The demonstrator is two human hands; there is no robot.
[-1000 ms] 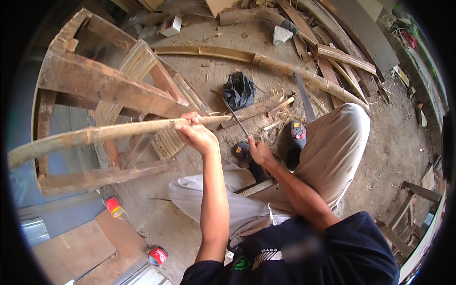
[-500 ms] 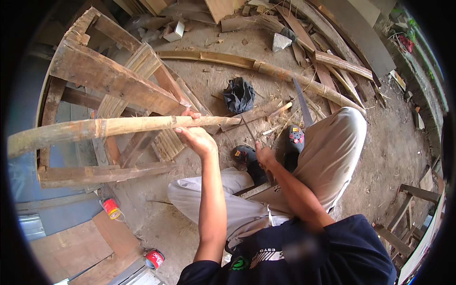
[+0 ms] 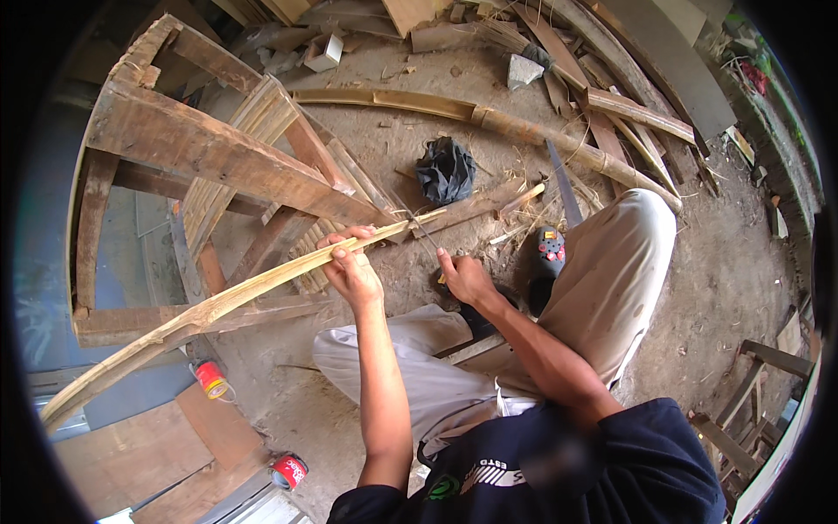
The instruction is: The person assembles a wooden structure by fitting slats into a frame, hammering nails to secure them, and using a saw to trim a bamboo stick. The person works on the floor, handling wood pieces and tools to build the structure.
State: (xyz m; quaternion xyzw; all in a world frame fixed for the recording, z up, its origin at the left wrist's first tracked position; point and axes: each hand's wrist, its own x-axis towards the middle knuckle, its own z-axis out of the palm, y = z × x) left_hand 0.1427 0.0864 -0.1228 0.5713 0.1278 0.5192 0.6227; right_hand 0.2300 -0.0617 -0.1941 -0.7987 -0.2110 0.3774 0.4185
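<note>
My left hand is closed around a long split bamboo piece near its right end. The piece slants from the lower left up to the middle, its pale inner side and edge showing. My right hand grips a knife, whose thin dark blade crosses the bamboo close to its tip. The handle is mostly hidden in my fist. Behind the tip lies the end of a wooden beam; whether the bamboo rests on it I cannot tell.
A weathered wooden frame stands at the left. On the ground are a black plastic bag, a handsaw, a long split bamboo pole and a wood pile. Two red cans sit lower left.
The bamboo has been turned to show its inner side, and its far left end has dropped. My right hand has moved left and up, bringing the blade onto the tip.
</note>
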